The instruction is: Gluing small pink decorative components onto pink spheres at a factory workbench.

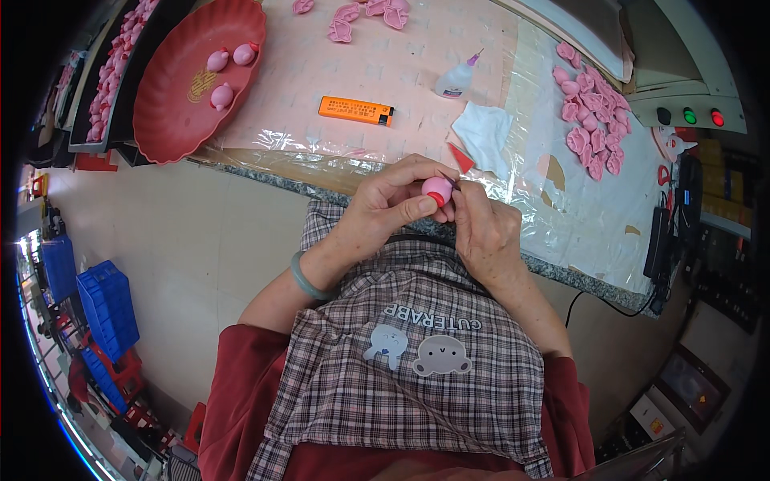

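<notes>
"Pinching what, was the left hand (393,194)?"

"A smooth, rounded pink figurine (434,188) with a red part, between thumb and fingers, just left of the right hand (489,228)."

"And that one?"

"Its fingertips were pressed together around a thin dark sliver (451,181); I couldn't tell whether it touched the figurine."

"What lay beyond?"

"A crumpled white cloth (484,133) ahead of the right hand, and, ahead and left of the left, a fluted red tray (160,120)."
</notes>
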Demonstrator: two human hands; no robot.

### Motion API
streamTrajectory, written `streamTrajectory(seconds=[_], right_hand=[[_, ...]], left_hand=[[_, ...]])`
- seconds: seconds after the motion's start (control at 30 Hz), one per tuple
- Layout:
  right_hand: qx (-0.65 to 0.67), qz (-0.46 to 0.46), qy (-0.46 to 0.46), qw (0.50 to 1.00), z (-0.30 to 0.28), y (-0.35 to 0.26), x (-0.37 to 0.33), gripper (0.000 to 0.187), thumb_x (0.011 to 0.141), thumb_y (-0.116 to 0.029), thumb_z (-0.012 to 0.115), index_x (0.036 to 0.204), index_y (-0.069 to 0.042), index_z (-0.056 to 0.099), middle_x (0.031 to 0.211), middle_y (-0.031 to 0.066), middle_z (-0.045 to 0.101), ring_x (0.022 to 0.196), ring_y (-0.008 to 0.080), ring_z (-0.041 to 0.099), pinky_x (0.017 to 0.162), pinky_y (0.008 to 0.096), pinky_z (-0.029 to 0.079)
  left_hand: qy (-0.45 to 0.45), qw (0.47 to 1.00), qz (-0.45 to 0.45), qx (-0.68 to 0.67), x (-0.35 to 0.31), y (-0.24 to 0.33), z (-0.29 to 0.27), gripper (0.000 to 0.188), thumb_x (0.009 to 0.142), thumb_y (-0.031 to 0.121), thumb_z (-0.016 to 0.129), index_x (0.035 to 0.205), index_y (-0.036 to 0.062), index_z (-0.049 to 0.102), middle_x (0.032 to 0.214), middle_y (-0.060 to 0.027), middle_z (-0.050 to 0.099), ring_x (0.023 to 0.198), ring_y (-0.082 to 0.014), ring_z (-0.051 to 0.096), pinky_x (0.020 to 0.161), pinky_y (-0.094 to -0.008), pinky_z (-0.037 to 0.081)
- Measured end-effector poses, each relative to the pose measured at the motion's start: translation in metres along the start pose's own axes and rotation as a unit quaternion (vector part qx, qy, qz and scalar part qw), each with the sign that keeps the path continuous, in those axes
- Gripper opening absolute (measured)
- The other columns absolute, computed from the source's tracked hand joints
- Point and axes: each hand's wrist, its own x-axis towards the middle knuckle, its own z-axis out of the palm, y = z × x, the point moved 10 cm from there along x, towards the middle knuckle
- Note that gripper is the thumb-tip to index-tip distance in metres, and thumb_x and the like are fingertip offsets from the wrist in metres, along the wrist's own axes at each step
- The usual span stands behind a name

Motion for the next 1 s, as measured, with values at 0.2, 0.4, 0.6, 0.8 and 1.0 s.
streamTrajectory(seconds=[0.2, 0.4, 0.6, 0.8, 1.0], right_hand=[[0.009, 0.015, -0.004, 1.0, 0.003, -0.003, 0.0, 0.004, 0.093, -0.001, 0.057, 0.096, 0.002, 0.057, 0.057, 0.0129, 0.056, 0.048, 0.028, 0.061, 0.044, 0.0377, 0.046], [0.015, 0.042, -0.01, 0.999, 0.005, 0.0, -0.002, 0.005, 0.094, -0.001, 0.055, 0.097, 0.003, 0.056, 0.057, 0.0132, 0.056, 0.049, 0.0293, 0.062, 0.043, 0.0381, 0.045], [0.002, -0.005, 0.015, 1.0, -0.001, -0.008, 0.0, 0.009, 0.093, 0.0, 0.058, 0.1, 0.003, 0.058, 0.058, 0.012, 0.057, 0.049, 0.0271, 0.062, 0.044, 0.0368, 0.047], [-0.001, -0.024, 0.009, 1.0, 0.002, -0.008, -0.003, 0.011, 0.094, -0.001, 0.057, 0.103, 0.003, 0.058, 0.061, 0.012, 0.06, 0.051, 0.027, 0.063, 0.045, 0.0364, 0.047], [0.05, 0.071, -0.028, 0.996, 0.009, 0.003, -0.004, 0.009, 0.099, -0.005, 0.049, 0.1, 0.002, 0.055, 0.061, 0.0126, 0.06, 0.053, 0.0293, 0.065, 0.044, 0.0373, 0.047]], left_hand=[[0.002, 1.0, 0.009, -0.003, -0.001, 0.0, -0.001, 0.037, 0.095, 0.014, 0.062, 0.127, -0.0029, 0.056, 0.117, -0.0095, 0.054, 0.096, -0.0173, 0.06, 0.084, -0.0298, 0.051], [0.007, 1.0, 0.026, -0.006, -0.002, 0.002, -0.004, 0.035, 0.095, 0.014, 0.062, 0.125, -0.003, 0.057, 0.117, -0.0098, 0.055, 0.094, -0.0167, 0.059, 0.083, -0.0298, 0.051], [0.007, 1.0, 0.015, -0.004, -0.002, 0.001, -0.002, 0.036, 0.095, 0.014, 0.062, 0.126, -0.0031, 0.057, 0.117, -0.0094, 0.055, 0.094, -0.0164, 0.059, 0.083, -0.0297, 0.05], [-0.002, 1.0, 0.013, 0.01, -0.001, 0.001, -0.002, 0.036, 0.096, 0.015, 0.061, 0.126, -0.003, 0.056, 0.115, -0.0092, 0.055, 0.094, -0.0167, 0.059, 0.083, -0.0295, 0.05], [-0.01, 1.0, 0.019, -0.003, -0.001, 0.001, -0.002, 0.035, 0.096, 0.014, 0.06, 0.126, -0.0031, 0.056, 0.115, -0.0095, 0.054, 0.095, -0.0168, 0.059, 0.084, -0.03, 0.05]])
